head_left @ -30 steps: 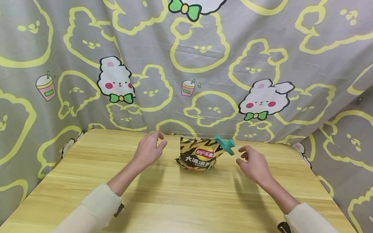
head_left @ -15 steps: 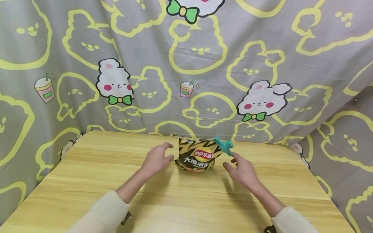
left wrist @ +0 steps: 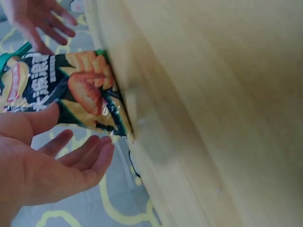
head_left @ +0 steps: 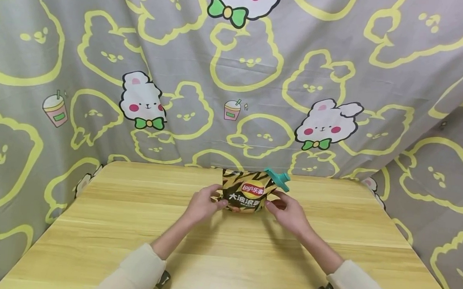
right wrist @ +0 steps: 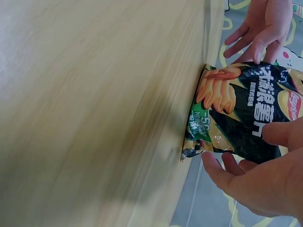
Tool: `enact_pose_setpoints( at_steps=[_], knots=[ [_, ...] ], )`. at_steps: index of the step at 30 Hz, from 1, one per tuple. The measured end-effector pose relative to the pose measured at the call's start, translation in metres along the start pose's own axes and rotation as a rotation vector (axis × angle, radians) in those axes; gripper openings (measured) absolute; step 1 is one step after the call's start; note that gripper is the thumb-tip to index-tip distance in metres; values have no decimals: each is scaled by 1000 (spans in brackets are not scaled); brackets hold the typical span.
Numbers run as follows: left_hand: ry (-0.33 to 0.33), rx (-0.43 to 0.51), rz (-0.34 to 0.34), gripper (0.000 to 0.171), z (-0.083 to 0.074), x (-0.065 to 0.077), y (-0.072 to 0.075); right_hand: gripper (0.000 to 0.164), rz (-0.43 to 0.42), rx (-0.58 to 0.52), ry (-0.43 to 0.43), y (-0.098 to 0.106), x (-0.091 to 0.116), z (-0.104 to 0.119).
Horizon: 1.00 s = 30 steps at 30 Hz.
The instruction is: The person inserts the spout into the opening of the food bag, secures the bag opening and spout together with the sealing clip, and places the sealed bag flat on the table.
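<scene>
A black-and-gold bag of Lay's chips (head_left: pixel 245 192) stands at the far middle of the table, with a teal sealing clip (head_left: pixel 279 179) across its top right corner. My left hand (head_left: pixel 205 203) is at the bag's left side, its thumb over the front edge. On the other side, my right hand (head_left: pixel 289 211) has its thumb at the front edge and fingers beside the bag. In the left wrist view, the left fingers (left wrist: pixel 90 153) are relaxed and apart below the bag's edge. The right wrist view has the right thumb (right wrist: pixel 279 135) over the bag's front.
The wooden table (head_left: pixel 223 260) extends from the front to the wall. A grey curtain (head_left: pixel 243 96) with yellow outlines and white rabbits hangs behind it and along both sides. Dark pieces are strapped beneath both cream sleeves (head_left: pixel 138 263).
Both hands have moved inward from either side, from apart to the bag's edges. The bag and its clip have stayed in place.
</scene>
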<state>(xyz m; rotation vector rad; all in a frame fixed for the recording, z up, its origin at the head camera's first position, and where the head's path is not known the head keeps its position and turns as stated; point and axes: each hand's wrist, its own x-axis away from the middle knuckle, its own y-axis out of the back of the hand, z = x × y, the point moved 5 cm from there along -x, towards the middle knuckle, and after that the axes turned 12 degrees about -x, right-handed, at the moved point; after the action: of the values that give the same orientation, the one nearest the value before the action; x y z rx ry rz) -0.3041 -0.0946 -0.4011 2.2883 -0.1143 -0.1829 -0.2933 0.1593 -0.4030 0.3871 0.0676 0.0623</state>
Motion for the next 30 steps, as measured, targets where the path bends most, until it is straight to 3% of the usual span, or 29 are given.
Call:
enact_pose_setpoints(
  at_steps=[8,12,18,23,30],
  knots=[
    [-64,31,-87,33,-6,2,-5,56,-29,-25,-8,-3,0,5],
    [-60,49,-122,26,-7,1,-5,54,-31,-18,-15,-5,0,8],
    [-34,88,-121,25,-7,1,-3,45,-43,-24,-22,-4,1,10],
    [3,122,-103,19,-7,0,0,48,-45,-56,-28,-3,3,12],
    [-15,62,-111,13,-13,-1,5,51,-48,-58,-41,-1,5,14]
  ],
)
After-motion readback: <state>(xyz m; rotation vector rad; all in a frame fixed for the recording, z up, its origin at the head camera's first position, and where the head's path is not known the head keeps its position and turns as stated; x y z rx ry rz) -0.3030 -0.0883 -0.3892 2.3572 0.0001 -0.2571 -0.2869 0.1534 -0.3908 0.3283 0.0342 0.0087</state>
